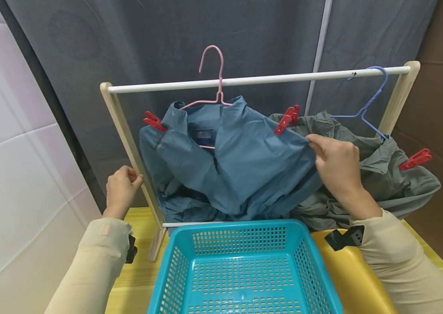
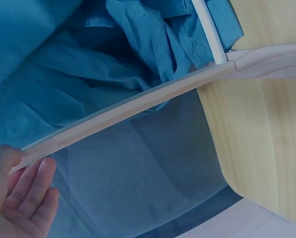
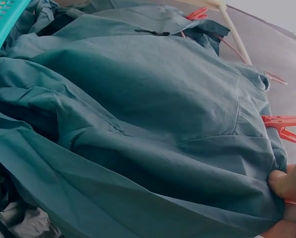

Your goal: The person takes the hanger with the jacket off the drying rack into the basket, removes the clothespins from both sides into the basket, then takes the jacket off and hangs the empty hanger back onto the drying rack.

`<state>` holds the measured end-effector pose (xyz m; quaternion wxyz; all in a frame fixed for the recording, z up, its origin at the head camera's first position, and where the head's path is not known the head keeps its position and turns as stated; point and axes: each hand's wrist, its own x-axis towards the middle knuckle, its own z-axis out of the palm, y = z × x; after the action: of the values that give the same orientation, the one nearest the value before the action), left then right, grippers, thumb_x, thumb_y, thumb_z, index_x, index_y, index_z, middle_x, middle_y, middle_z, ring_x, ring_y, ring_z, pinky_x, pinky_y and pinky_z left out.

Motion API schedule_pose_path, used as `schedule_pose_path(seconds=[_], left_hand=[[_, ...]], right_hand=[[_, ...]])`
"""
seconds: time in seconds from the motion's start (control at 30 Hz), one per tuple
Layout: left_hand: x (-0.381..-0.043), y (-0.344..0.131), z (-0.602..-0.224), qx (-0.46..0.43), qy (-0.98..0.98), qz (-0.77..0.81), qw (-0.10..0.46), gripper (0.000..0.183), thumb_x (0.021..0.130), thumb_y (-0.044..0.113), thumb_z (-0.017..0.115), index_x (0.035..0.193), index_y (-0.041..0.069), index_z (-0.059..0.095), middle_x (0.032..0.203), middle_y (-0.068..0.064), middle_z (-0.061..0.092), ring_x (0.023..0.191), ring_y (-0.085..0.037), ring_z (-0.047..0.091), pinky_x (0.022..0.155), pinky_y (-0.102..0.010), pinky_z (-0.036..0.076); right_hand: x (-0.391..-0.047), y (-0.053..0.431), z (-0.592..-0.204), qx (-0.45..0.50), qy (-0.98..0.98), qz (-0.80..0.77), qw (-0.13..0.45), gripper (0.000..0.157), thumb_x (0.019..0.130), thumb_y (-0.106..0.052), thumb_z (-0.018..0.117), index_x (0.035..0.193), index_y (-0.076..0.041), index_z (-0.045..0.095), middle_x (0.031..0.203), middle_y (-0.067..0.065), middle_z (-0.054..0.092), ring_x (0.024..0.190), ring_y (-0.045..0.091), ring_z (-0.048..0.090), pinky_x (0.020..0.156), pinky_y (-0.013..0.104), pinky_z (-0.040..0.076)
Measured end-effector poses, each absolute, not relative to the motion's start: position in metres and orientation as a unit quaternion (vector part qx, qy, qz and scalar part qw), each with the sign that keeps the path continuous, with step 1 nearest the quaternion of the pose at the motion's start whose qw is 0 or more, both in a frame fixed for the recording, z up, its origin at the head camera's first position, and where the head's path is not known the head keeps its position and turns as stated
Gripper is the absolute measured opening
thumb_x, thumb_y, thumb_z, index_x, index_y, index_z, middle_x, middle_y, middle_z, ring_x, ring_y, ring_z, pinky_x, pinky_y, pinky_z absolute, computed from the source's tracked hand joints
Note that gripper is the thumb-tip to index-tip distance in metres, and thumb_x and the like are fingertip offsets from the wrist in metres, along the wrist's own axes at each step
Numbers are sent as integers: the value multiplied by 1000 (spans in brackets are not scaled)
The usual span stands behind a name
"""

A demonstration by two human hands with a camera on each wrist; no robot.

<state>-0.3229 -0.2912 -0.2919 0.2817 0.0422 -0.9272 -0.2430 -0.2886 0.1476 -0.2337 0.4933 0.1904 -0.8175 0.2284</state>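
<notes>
A blue shirt [image 1: 260,161] hangs from a pink hanger [image 1: 220,83] on the rack's white rail. Red clothespins [image 1: 154,121] clip both of its shoulders. My right hand [image 1: 337,163] pinches the shirt's sleeve at the right, just below one shoulder clothespin [image 3: 285,126], and the cloth stretches toward it. On the left side, my left hand [image 1: 122,189] holds the rack's wooden post [image 2: 123,109] between thumb and fingers. Behind the right hand hangs a grey-green garment [image 1: 386,174] on a blue hanger [image 1: 378,91], with a red clothespin [image 1: 415,159] at its right shoulder.
A turquoise plastic basket [image 1: 241,224] stands in front of the rack. Right of it is a yellow container [image 1: 347,270], partly under my right forearm. A grey curtain [image 1: 245,39] hangs behind, a white panel [image 1: 17,131] stands left and a brown one [image 1: 441,109] right.
</notes>
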Motion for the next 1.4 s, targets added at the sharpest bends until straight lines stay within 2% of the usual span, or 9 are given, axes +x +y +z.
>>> schedule_pose_path(seconds=[0.53,0.83,1.03,1.07,1.17,1.27,1.3,1.4], left_hand=[[-324,-291,-293,40,-926,-239,290,17,89,8,58,94,-8,57,88,-25,61,74,-36,58,65,-46,47],[-326,-293,-293,39,-926,-244,286,20,89,8,58,96,-10,57,92,-27,61,78,-39,58,68,-48,47],[-328,-297,-293,40,-926,-243,286,21,88,8,60,96,-10,57,92,-28,61,79,-39,58,68,-49,46],[-328,-298,-293,40,-926,-243,288,21,88,9,60,96,-10,57,92,-28,61,79,-39,58,68,-49,46],[-328,-299,-294,41,-923,-247,292,21,88,9,60,96,-11,58,92,-28,61,79,-40,58,69,-49,46],[-328,-299,-294,42,-920,-254,294,21,87,9,60,96,-11,58,93,-29,60,81,-40,58,70,-50,46],[-329,-300,-294,41,-920,-255,295,21,87,9,61,96,-11,58,93,-29,60,82,-40,58,70,-50,46],[-329,-302,-294,36,-919,-252,299,21,87,9,61,95,-11,59,92,-29,61,82,-41,58,70,-50,47]], right_hand=[[-284,175,-230,166,-803,263,509,13,82,5,64,93,6,70,86,21,67,70,36,63,60,44,44],[-279,183,-230,160,-792,272,523,13,82,3,64,93,4,71,87,19,68,65,34,62,57,24,33],[-275,183,-227,164,-784,281,529,12,82,2,64,92,3,71,87,17,68,68,31,63,59,17,33],[-274,183,-226,163,-783,280,531,12,82,1,65,92,3,71,86,16,68,68,30,63,60,14,33],[-272,182,-224,162,-778,287,534,11,82,1,65,91,2,72,85,15,69,72,3,61,62,7,32],[-269,182,-222,160,-775,294,536,11,82,0,65,91,2,72,84,15,69,71,-19,47,60,5,31],[-268,183,-221,161,-774,299,535,11,82,0,65,91,2,72,83,15,69,70,-24,42,59,6,31],[-265,183,-218,161,-769,312,534,11,82,0,65,91,2,72,82,15,69,67,-22,43,58,7,32]])
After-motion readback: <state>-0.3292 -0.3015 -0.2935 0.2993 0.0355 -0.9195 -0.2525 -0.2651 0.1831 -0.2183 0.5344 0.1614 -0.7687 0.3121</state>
